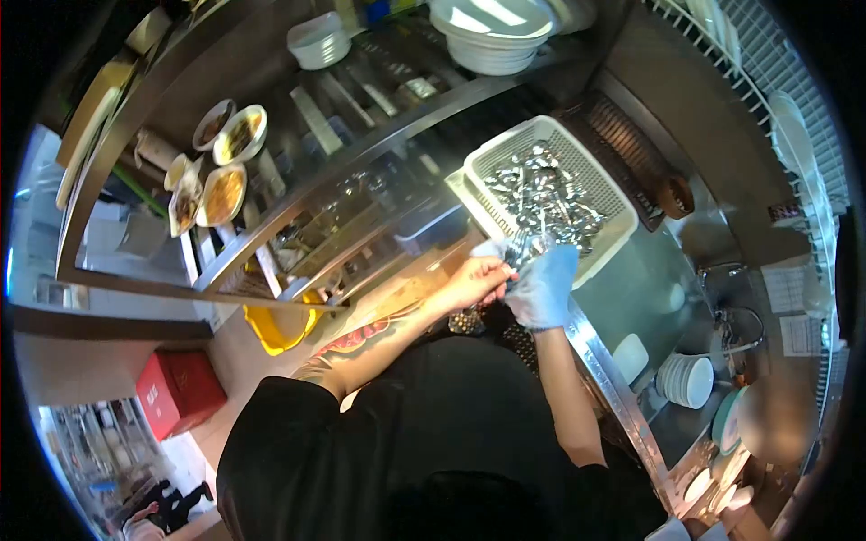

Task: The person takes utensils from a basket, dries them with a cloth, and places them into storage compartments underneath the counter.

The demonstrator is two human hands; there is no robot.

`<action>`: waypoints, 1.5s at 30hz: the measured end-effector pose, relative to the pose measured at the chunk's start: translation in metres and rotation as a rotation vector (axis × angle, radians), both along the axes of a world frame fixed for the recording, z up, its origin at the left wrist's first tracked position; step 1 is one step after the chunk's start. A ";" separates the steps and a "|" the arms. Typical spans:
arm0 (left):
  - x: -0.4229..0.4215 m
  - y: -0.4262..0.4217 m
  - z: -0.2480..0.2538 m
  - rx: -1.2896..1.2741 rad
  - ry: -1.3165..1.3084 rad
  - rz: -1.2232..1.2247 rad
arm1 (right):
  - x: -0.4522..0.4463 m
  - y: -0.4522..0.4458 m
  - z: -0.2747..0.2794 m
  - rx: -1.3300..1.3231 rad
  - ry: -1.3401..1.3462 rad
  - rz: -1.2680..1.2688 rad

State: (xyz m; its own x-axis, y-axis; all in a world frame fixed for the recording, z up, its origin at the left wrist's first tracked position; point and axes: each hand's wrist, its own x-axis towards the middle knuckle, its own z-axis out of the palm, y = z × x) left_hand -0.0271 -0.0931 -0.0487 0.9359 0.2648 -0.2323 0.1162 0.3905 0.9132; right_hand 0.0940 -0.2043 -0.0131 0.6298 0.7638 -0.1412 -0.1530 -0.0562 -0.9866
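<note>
Just in front of my body, my left hand (478, 281) is closed around the handle ends of some metal cutlery (516, 251). My right hand (544, 288) is wrapped in a pale blue-white cloth (552, 270) and presses it beside the same cutlery; the cloth hides its fingers. Both hands are close together at the near edge of a white perforated basket (618, 248). Inside the basket lies a heap of shiny spoons and other cutlery (546, 194). A bit of white cloth also shows behind my left hand.
Stacked white bowls (492, 54) stand on the upper shelf. Bowls of food (223, 194) sit on the left shelf. To the right are a metal counter (631, 288), stacked plates (687, 380) and a wire rack (767, 108). A red box (180, 394) is on the floor.
</note>
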 end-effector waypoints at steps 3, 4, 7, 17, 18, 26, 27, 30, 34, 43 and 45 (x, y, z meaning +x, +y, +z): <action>-0.031 -0.014 -0.001 -0.003 0.069 0.099 | -0.022 0.008 -0.017 -0.300 -0.316 0.014; -0.039 -0.016 -0.003 0.020 0.099 0.164 | -0.026 0.012 -0.027 -0.304 -0.308 0.022; -0.055 -0.019 -0.004 0.087 0.123 0.328 | -0.041 0.027 -0.025 0.078 0.421 -0.060; -0.079 -0.023 -0.027 0.302 0.197 0.356 | -0.025 0.025 -0.054 -0.421 -1.574 0.425; -0.081 -0.024 -0.025 0.216 0.224 0.330 | -0.020 0.022 -0.053 -0.401 -1.626 0.351; -0.066 -0.029 -0.004 0.197 0.104 0.272 | -0.004 0.021 -0.058 -0.529 -1.459 0.041; -0.063 -0.030 -0.008 0.118 0.088 0.250 | -0.003 0.013 -0.045 -0.512 -1.442 -0.007; -0.055 -0.033 0.016 0.165 0.154 0.120 | 0.005 0.002 -0.029 -0.596 -1.283 0.044; -0.043 -0.037 0.022 0.014 0.181 0.010 | -0.005 -0.010 -0.050 -0.477 -1.057 -0.080; -0.044 -0.053 0.011 -0.047 0.310 0.137 | 0.056 -0.037 -0.089 -0.480 -1.302 0.099; -0.043 -0.048 0.016 -0.028 0.325 0.211 | 0.061 -0.038 -0.085 -0.375 -1.069 0.112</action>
State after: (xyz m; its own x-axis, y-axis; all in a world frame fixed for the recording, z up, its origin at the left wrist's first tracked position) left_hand -0.0699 -0.1415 -0.0326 0.7378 0.4328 -0.5180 0.3127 0.4610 0.8305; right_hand 0.1553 -0.2427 -0.0982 0.4952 0.8464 0.1957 0.7811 -0.3353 -0.5267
